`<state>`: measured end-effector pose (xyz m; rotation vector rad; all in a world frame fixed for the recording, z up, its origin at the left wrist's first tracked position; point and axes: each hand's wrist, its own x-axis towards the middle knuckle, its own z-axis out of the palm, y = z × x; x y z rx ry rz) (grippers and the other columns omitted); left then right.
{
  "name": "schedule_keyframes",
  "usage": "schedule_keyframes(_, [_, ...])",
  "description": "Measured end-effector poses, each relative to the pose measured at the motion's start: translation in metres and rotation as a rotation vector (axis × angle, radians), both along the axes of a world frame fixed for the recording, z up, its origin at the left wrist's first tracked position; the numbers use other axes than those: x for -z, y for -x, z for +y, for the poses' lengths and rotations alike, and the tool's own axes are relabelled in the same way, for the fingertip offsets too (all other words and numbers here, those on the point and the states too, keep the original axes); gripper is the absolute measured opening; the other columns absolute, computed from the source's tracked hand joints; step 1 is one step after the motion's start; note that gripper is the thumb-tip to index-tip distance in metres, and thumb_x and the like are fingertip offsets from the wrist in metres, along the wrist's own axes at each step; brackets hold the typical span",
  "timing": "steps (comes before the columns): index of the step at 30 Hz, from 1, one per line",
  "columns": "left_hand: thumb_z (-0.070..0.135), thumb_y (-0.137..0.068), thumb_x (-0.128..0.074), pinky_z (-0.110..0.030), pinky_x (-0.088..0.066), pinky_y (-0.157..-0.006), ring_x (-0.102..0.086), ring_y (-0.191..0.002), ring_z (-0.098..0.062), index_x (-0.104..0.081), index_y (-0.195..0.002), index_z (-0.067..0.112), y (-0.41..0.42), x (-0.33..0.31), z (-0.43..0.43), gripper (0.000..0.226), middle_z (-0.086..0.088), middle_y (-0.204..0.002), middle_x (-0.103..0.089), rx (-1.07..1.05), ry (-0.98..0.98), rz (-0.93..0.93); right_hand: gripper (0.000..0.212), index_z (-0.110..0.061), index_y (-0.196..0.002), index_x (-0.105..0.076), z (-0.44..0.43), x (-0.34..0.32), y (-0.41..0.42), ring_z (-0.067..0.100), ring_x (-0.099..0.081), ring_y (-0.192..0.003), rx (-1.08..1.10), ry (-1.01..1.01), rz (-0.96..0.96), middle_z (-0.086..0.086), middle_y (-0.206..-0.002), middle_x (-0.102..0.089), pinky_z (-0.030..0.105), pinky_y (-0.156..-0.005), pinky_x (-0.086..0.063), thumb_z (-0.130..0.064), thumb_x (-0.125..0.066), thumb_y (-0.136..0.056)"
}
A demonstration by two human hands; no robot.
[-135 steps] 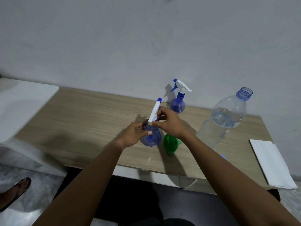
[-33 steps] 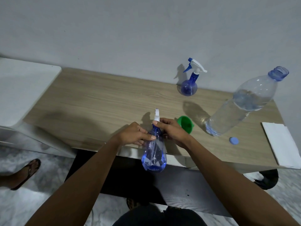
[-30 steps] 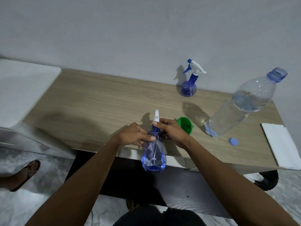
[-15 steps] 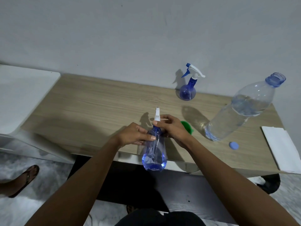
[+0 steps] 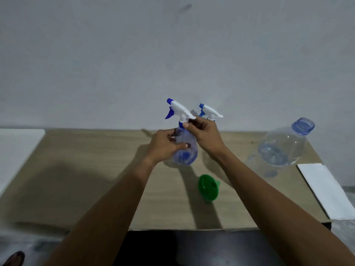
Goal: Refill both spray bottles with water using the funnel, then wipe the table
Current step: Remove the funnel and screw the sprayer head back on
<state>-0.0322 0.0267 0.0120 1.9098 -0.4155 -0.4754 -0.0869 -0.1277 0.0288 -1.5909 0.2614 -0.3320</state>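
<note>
Head view. Count taken: two spray bottles, one green funnel (image 5: 208, 189), one water bottle (image 5: 282, 146), one white cloth (image 5: 324, 191), two hands.

The near spray bottle (image 5: 187, 150) was upright over the middle of the wooden table (image 5: 86, 179). Whether its base touched the top could not be told. Its body was clear, blue-tinted plastic, widest low down, with a blue collar and a white trigger head. The blue nozzle and lever pointed left.

The left hand (image 5: 165, 146) was wrapped round the body, thumb across the front. The right hand (image 5: 203, 133) pinched the collar just under the trigger head.

The second spray bottle (image 5: 210, 112) was behind, by the wall (image 5: 172, 54). Only its white and blue head showed above the right hand.

The green funnel lay on its side on the table, nearer the person and apart from the held bottle. The water bottle stood at the right, its blue neck open. The white cloth lay flat at the table's right edge.
</note>
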Motion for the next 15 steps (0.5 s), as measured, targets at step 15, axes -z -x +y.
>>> schedule_keyframes(15, [0.042,-0.069,-0.089,-0.025,-0.042,-0.070,-0.059,-0.075,-0.012,-0.071,-0.095,0.021,-0.054,0.053,-0.095,0.038,0.011,-0.084,-0.063,-0.512,-0.096,-0.250,0.040,-0.019,-0.128,-0.065,-0.069,0.082,-0.059,0.020,-0.063,-0.108,0.614,0.044,0.227,0.000,-0.127,-0.066,0.042,-0.098,-0.056,-0.022,-0.075,-0.090])
